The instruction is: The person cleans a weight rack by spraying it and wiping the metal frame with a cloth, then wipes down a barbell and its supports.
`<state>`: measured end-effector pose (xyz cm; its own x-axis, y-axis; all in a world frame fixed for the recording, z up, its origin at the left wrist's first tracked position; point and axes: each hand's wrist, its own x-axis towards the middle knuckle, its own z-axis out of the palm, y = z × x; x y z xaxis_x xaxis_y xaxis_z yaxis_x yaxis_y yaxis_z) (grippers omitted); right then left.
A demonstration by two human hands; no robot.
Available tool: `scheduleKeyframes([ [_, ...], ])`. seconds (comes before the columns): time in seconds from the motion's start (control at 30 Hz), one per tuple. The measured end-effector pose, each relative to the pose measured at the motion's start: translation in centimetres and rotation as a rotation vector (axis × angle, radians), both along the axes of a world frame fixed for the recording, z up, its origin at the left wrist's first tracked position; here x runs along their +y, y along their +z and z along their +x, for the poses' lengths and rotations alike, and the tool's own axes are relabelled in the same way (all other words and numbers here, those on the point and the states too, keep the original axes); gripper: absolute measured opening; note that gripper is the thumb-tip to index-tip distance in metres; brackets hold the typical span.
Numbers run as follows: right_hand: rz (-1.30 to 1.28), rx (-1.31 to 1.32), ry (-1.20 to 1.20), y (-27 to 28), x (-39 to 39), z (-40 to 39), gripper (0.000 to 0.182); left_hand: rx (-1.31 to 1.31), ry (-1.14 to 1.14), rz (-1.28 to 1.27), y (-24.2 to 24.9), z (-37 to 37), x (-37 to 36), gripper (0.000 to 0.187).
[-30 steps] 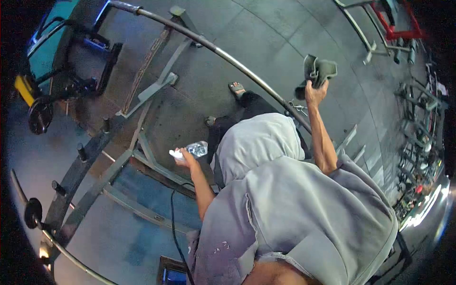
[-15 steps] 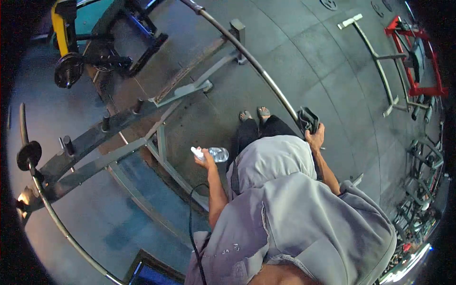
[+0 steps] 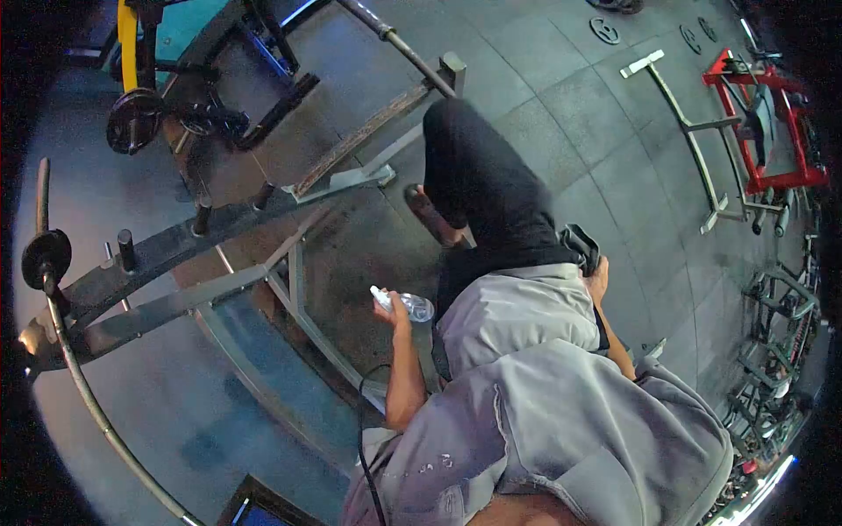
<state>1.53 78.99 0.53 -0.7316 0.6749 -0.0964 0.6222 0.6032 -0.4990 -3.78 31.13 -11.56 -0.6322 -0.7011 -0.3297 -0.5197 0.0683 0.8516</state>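
Observation:
My left hand (image 3: 394, 309) is wrapped round a clear spray bottle (image 3: 418, 308) with a white trigger head, held out beside my waist. At my right hip, my right hand (image 3: 598, 280) grips a dark cloth (image 3: 577, 243) that bunches up beyond the fingers. One leg in black trousers (image 3: 491, 175) is raised with the knee bent, covering part of a long metal bar (image 3: 408, 54). Below the knee shows a foot in a sandal (image 3: 430, 215). The grey shirt (image 3: 605, 403) fills the lower part of the view.
A grey metal rack frame (image 3: 237, 279) with upright pegs spans the left side. Another bar (image 3: 105, 412) with a black collar curves along the far left. Weight plates (image 3: 604, 31) lie on the tiled floor, and a red-framed machine (image 3: 781, 180) stands at the right.
One leg has lifted and bent, now covering the long bar's near part. Both hands keep their hold; the left with the bottle sits slightly lower and further right in view.

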Motion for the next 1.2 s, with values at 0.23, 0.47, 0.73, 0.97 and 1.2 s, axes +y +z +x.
scheduleKeyframes([
  [0.23,0.017,0.02,-0.154,-0.3,2.1,-0.2,0.065,0.028,0.02,0.0,-0.4,-1.3,1.8,0.031],
  [0.47,0.055,-0.065,-0.335,-3.1,5.2,6.5,0.068,0.046,0.04,0.072,0.2,-2.2,1.6,0.026],
  [0.73,0.045,-0.156,-0.564,-4.9,8.5,10.2,0.071,0.065,0.289,-0.076,1.3,-6.4,1.3,0.022],
  [0.97,-0.003,-0.155,-0.522,-9.5,16.1,-2.2,0.074,0.167,0.391,-0.149,5.2,-13.2,6.1,0.026],
  [1.2,-0.024,-0.008,-0.026,-9.3,33.9,-20.2,0.077,0.311,0.625,-0.374,13.4,-15.9,18.4,0.03],
])
